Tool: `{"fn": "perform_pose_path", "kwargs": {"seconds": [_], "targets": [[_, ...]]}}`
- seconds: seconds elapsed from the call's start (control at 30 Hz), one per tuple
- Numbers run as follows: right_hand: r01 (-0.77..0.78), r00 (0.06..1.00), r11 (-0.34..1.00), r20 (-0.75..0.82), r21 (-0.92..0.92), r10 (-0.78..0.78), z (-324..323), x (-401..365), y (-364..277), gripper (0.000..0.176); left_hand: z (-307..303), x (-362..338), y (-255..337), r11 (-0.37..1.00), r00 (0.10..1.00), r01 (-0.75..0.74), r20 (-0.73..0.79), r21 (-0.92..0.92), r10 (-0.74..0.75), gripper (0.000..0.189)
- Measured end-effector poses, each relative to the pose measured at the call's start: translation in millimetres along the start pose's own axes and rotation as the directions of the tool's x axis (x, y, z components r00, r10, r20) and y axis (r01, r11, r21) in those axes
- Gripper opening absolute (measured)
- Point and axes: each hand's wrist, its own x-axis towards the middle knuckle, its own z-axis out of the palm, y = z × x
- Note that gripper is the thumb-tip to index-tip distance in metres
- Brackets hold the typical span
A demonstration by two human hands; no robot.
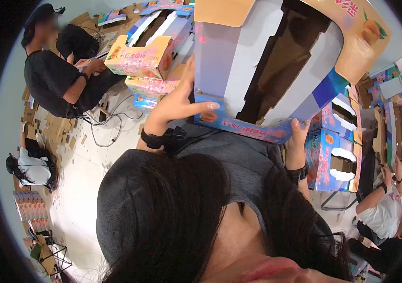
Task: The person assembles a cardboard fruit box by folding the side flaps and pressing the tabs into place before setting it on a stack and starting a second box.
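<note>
A large printed cardboard box [238,56], peach and blue with fruit pictures, is held up in front of my chest. Its top has a long cut-out that shows brown cardboard inside. My left hand [182,101] grips the box's left side, its thumb lying on the blue near edge. At the near right corner, my right hand [297,141] holds the box with its thumb on the edge. Most fingers of both hands are hidden behind or under the box.
Similar boxes are stacked at the left [139,61] and right [330,155]. A person in black [54,80] sits at the left, another in white [385,212] works at the right. Cardboard scraps [54,132] and cables [111,134] lie on the floor.
</note>
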Motion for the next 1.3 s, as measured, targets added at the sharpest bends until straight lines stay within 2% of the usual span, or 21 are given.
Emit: {"fn": "perform_pose_path", "kwargs": {"seconds": [0.07, 0.23, 0.53, 0.73, 0.83, 0.9, 0.97, 1.03, 1.07, 1.13, 1.17, 1.23, 1.3], "targets": [[0.039, 0.999, 0.999, 0.007, -0.01, -0.039, 0, 0, 1, 0.094, -2, -1, -2, 0.999, 1.0, 0.006, -0.001, -0.033, -0.006, 0.109], [0.144, 0.989, 0.983, -0.01, -0.11, -0.146, 4, -2, 2, 0.093, 3, -5, -4, 0.929, 0.988, 0.152, 0.019, -0.337, -0.154, 0.105], [0.207, 0.975, 0.973, -0.055, -0.102, -0.213, 0, 0, 12, 0.099, 8, -3, -23, 0.875, 0.986, 0.136, -0.019, -0.465, -0.164, 0.102], [0.193, 0.98, 0.963, -0.021, -0.189, -0.2, -6, 0, 12, 0.1, 9, -2, -32, 0.881, 0.992, 0.098, -0.027, -0.463, -0.124, 0.104], [0.13, 0.989, 0.971, -0.047, -0.201, -0.142, -9, -2, 12, 0.1, 6, -6, -22, 0.881, 0.985, 0.16, 0.011, -0.446, -0.173, 0.11], [0.119, 0.993, 0.971, 0.032, -0.207, -0.115, -15, -5, 10, 0.103, 0, -8, -11, 0.915, 0.98, 0.2, 0.075, -0.352, -0.185, 0.113], [0.03, 1.0, 0.989, 0.0, -0.144, -0.03, -21, -2, 8, 0.098, -7, -9, -1, 0.958, 0.982, 0.176, 0.11, -0.228, -0.154, 0.117], [-0.131, 0.983, 0.991, -0.127, 0.01, 0.131, -26, 5, 3, 0.086, -15, -10, 10, 0.982, 0.986, 0.133, 0.122, -0.134, -0.117, 0.116], [-0.001, 1.0, 0.999, 0.007, -0.038, 0.001, -29, 7, -2, 0.091, -17, -10, 13, 0.99, 0.987, 0.11, 0.13, -0.086, -0.098, 0.116], [0.266, 0.931, 0.96, 0.28, -0.082, -0.234, -21, 8, -28, 0.103, -17, -8, 12, 0.926, 0.994, 0.091, 0.088, -0.368, -0.062, 0.119], [0.243, 0.964, 0.951, 0.153, -0.192, -0.216, -5, 7, -38, 0.117, -18, -7, 5, 0.865, 0.997, 0.077, 0.064, -0.495, -0.051, 0.121], [0.225, 0.974, 0.956, 0.002, -0.187, -0.228, 10, 5, -61, 0.12, -18, -5, -4, 0.781, 0.999, 0.032, 0.019, -0.624, -0.026, 0.116], [0.24, 0.966, 0.956, -0.059, -0.167, -0.253, 10, 6, -78, 0.117, -18, -4, -1, 0.746, 1.0, -0.013, -0.028, -0.666, -0.008, 0.111]]}}
